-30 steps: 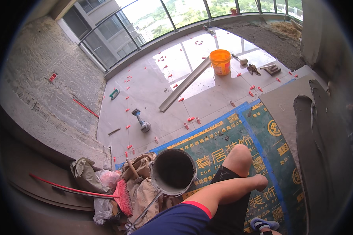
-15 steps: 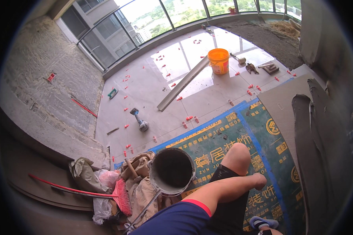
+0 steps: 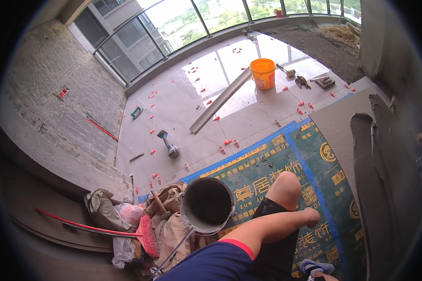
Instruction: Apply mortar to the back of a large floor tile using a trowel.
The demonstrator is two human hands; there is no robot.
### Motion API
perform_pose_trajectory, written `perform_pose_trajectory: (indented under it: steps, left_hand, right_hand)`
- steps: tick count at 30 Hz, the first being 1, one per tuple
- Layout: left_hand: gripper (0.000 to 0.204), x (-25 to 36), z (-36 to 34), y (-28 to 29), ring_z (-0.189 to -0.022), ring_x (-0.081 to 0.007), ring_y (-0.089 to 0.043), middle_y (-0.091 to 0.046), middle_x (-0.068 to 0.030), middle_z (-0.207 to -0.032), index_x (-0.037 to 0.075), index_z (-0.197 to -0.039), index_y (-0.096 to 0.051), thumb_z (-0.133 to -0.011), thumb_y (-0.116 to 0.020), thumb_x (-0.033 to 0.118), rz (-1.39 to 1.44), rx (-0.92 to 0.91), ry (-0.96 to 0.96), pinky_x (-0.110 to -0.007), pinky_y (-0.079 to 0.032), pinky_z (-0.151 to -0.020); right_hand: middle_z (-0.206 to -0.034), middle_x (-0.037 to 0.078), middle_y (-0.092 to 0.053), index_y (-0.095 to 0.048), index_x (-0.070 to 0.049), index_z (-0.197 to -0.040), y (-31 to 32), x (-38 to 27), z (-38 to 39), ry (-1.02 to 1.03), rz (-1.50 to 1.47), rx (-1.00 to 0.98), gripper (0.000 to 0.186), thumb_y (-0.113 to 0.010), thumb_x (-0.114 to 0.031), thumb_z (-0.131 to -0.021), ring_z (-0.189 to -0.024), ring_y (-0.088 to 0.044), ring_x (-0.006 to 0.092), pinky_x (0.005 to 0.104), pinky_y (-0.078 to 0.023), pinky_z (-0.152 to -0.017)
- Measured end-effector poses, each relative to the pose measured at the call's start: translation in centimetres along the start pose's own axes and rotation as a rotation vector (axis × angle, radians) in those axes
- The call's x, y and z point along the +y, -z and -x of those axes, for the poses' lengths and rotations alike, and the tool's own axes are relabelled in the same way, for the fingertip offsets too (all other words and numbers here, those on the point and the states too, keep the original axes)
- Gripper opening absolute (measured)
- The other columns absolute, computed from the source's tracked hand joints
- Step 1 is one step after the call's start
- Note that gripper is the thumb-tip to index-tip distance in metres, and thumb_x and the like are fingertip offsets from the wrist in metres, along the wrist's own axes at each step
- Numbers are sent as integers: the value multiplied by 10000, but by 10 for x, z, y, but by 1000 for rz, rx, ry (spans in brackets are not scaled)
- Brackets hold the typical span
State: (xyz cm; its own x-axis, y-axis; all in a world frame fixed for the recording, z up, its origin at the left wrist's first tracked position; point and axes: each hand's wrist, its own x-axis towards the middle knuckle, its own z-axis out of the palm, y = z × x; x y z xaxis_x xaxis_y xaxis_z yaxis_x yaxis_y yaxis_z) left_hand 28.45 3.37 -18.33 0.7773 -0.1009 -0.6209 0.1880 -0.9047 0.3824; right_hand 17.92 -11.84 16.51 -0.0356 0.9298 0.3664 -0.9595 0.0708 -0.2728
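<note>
"How would you work that smooth, dark-grey mortar (image 3: 361, 124)?"

"I'd pull long, even strokes and level that thick edge, I reckon."

"How does it look?"

"Wet-looking, in heavy folds on the flat, ribbed grey panel (image 3: 335, 110), right of the green, yellow-printed floor sheet (image 3: 334, 187)."

"And the hands?"

"The bare left hand (image 3: 310, 218) is past the bent leg; can't tell whether its grip's spread or closed. The right hand's out of sight."

The left hand (image 3: 310, 218) hangs beside the bent knee (image 3: 286, 189) above a green floor sheet (image 3: 324, 179); a grey bucket (image 3: 206, 188) stands nearby.
</note>
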Motion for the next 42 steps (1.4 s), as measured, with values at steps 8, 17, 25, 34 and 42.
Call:
perform_pose_trajectory:
  steps: [8,17,25,34,42]
  left_hand:
    - [262,-4,3,-3,-936,-280,-643,-669,-136,-982,76,-929,-707,-697,-600,135,34,22,3,-396,-520,-749]
    - [256,-8,-1,-9,-924,-288,-644,-668,-144,-971,72,-920,-707,-696,-606,146,61,49,7,-392,-519,-748]
    - [251,-6,-1,-6,-920,-289,-646,-669,-145,-967,69,-917,-708,-702,-606,151,40,29,5,-391,-518,-744]
    - [253,-5,2,-4,-919,-286,-647,-670,-147,-962,65,-915,-707,-699,-614,156,46,49,1,-380,-519,-743]
    - [262,-5,3,-2,-947,-280,-639,-666,-144,-992,67,-935,-705,-710,-601,153,35,22,9,-389,-515,-765]
  right_hand:
    - [-1212,400,-403,-460,181,-1180,7,8,-4,175,-6,-8,696,-535,-446,-887,-1092,-500,437,434,-438,-901]
    - [-1292,270,-442,-365,-78,-1367,26,6,-2,80,170,-217,844,-501,-672,-783,-1063,-549,456,544,-374,-931]
    - [-1317,267,-417,-342,-89,-1379,32,3,-3,51,179,-289,831,-530,-640,-786,-1089,-530,464,547,-365,-940]
    - [-1317,271,-413,-343,-76,-1372,36,1,-2,46,217,-313,805,-530,-615,-803,-1076,-535,467,550,-403,-904]
    - [-1325,274,-405,-336,-79,-1375,37,3,-2,47,198,-326,762,-524,-578,-830,-1085,-531,468,545,-406,-905]
